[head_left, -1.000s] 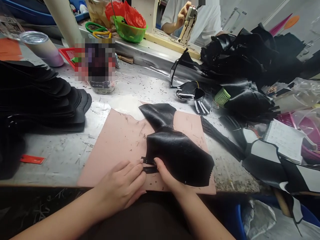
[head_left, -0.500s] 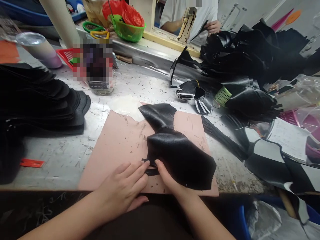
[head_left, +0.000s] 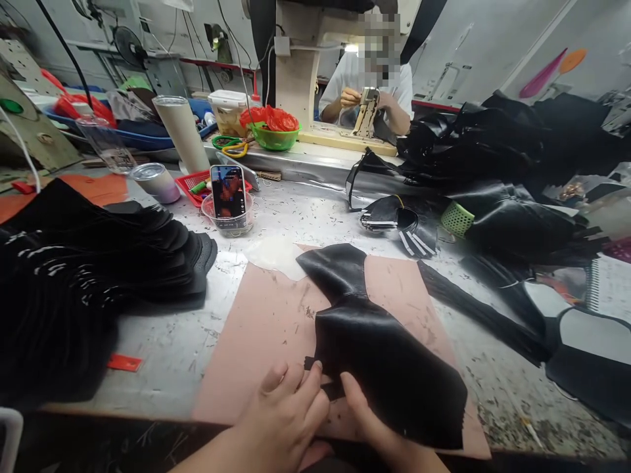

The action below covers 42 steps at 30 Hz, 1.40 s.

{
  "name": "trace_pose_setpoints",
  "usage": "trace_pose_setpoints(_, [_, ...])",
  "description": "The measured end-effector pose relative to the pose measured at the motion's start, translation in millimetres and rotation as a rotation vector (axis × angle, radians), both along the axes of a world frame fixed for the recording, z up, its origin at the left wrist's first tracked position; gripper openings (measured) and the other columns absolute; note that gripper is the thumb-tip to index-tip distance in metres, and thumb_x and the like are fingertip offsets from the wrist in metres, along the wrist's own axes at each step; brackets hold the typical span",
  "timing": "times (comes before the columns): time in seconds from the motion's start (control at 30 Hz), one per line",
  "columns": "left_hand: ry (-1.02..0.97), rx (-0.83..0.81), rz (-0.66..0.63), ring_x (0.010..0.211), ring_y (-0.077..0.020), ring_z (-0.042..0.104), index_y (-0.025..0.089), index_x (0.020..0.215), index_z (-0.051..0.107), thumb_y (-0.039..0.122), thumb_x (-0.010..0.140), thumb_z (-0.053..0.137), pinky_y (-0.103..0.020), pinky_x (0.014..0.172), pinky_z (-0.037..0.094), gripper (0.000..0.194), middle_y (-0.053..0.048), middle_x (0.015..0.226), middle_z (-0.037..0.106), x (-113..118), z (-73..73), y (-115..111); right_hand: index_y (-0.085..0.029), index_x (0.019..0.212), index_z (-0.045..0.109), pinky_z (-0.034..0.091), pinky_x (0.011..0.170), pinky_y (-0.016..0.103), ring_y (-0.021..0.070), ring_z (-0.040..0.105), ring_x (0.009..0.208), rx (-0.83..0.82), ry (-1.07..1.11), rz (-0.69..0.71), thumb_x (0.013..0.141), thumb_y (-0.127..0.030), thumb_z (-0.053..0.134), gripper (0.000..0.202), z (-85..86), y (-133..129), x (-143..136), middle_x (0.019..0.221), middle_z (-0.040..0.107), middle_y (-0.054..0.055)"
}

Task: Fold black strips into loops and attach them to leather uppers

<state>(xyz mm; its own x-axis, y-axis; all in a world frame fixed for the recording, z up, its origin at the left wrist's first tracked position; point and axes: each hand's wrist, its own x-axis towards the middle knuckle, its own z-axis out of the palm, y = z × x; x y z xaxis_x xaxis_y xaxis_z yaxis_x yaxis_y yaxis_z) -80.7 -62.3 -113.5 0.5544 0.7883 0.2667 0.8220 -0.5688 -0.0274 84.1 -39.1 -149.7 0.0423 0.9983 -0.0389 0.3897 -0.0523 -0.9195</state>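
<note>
Blk leather pc. (head_left: pixel 394 368) lies on pink sheet (head_left: pixel 266 335) at near edge of desk (head_left: pixel 172 341). L hand (head_left: pixel 290 414): fingers bent, fingertips touching pc.'s L edge; can't tell if grip is closed on it. R hand (head_left: pixel 374 424): thumb at same edge, other fingers hidden; grip closure likewise can't be confirmed. Blk stack (head_left: pixel 158 263) on L side of desk; phone (head_left: pixel 227 190) propped in clear tub (head_left: pixel 241 226), beyond sheet.

Shiny black narrow-waisted piece (head_left: pixel 382 358), aslant on pink sheet (head_left: pixel 261 328).
</note>
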Motion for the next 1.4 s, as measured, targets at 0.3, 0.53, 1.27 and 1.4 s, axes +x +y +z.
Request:
trace_pose_setpoints(0.3, [-0.093,0.013,0.059,0.079,-0.0213,0.055,0.020,0.085,0.061,0.048,0.073,0.057,-0.034,0.079,0.028,0.031,-0.006,0.105,0.067,6,3.3,1,-0.012,0.113,0.059,0.034,0.102,0.047,0.0341,0.030,0.128,0.114,-0.229,-0.123,0.068,-0.047,0.060,0.057,40.8,13,18,0.127,0.051,0.013])
trace_pose_setpoints(0.53, [-0.037,-0.021,0.073,0.083,-0.0252,0.057,0.012,0.114,0.057,0.044,0.084,0.041,-0.038,0.079,0.032,0.047,-0.011,0.108,0.065,11,0.5,4,-0.020,0.095,0.067,0.038,0.099,0.043,0.0289,0.050,0.113,0.230,-0.176,0.013,0.071,-0.033,0.057,0.029,38.9,23,24,0.097,0.066,0.007])
trace_pose_setpoints(1.27, [0.112,0.102,-0.054,0.086,-0.0240,0.058,0.009,0.106,0.062,0.063,0.074,0.048,-0.035,0.081,0.035,0.064,-0.013,0.101,0.067,32,6.8,19,-0.019,0.090,0.065,0.051,0.080,0.038,0.0261,0.061,0.092,0.291,-0.317,0.235,0.077,-0.026,0.055,0.017,38.0,27,39,0.086,0.067,0.007])
trace_pose_setpoints(1.4, [0.117,0.087,-0.044,0.081,-0.0232,0.057,0.015,0.108,0.062,0.067,0.063,0.058,-0.034,0.077,0.035,0.069,-0.010,0.097,0.067,35,10.1,20,-0.019,0.088,0.063,0.052,0.075,0.034,0.0208,0.063,0.078,0.284,-0.303,0.289,0.079,-0.024,0.052,0.015,35.7,27,39,0.082,0.066,0.006])
